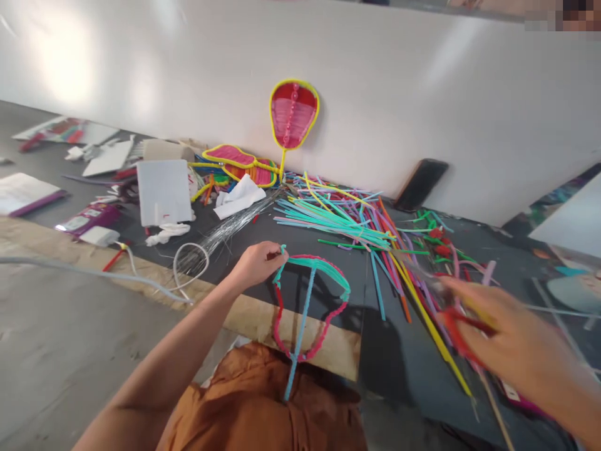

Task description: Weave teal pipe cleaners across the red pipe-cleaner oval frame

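Taking the turquoise bundle (340, 222) of fuzzy wires as the landmark, the looped wire frame (307, 299) is on the bundle's near side and a little to its left, raised in front of the person. The left hand (257, 264), also near and left of the bundle, is the closer of the two by far: its thumb and fingers pinch the frame's upper left corner, where turquoise strands wrap over the pink rim. From those fingertips the rest of the frame lies to the right and back toward the body. Its long axis follows the pale blue stem (300, 338), which starts just short of the bundle and runs away from it, slanting slightly left, with its tail in front of the brown cloth (218, 404). The right hand (504, 338) is near and right of the bundle, well apart from the frame, its fingers curled around red-handled scissors (454, 329) (blurred, so I cannot tell how far the blades are parted). Those blades point toward the bundle's right end, not at the frame. A yellow-rimmed paddle shape (294, 116) stands beyond the bundle to its left.
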Available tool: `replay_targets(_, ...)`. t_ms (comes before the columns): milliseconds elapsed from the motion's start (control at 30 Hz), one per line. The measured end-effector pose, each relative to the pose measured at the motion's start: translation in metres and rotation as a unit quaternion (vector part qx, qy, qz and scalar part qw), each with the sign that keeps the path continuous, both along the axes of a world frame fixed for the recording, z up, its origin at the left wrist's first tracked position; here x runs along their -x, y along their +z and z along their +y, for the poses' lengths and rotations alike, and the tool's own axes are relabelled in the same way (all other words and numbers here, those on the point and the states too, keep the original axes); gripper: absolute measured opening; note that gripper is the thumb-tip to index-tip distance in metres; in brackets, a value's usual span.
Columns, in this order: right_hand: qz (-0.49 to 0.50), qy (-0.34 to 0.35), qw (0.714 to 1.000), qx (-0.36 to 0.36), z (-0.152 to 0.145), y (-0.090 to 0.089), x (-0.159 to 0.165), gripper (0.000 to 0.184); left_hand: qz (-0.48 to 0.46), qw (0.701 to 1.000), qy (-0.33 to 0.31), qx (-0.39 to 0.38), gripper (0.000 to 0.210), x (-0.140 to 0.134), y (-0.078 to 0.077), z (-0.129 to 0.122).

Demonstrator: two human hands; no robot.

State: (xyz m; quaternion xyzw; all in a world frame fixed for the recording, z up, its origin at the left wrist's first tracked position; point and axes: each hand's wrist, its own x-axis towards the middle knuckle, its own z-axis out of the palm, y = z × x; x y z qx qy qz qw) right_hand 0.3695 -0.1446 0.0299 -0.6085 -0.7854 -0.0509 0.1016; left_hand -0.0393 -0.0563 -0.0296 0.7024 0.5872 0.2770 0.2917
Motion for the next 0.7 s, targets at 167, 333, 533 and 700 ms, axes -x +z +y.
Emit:
replay_targets(167, -0.004, 0.107, 0.993, 0.052, 0.008, -0.019, 0.114, 0.037, -0.045, 0.998, -0.011, 0.033, 0.033, 0.007, -0.005, 0.003)
replay_targets(333, -0.056, 0.068, 0.995, 0.044, 0.003, -0.032, 0.157, 0.04, -0.085, 0.996, -0.012, 0.034, 0.027, 0.006, -0.007, 0.004)
replay_targets(533, -0.104, 0.052, 0.991, 0.065, 0.01, -0.033, 0.183, 0.044, -0.123, 0.991, 0.0, 0.05, 0.025, 0.008, -0.01, 0.004)
replay_targets(700, -0.123, 0.055, 0.987, 0.087, 0.015, -0.033, 0.193, 0.045, -0.217, 0.969, 0.031, 0.114, 0.029, 0.006, -0.015, 0.003)
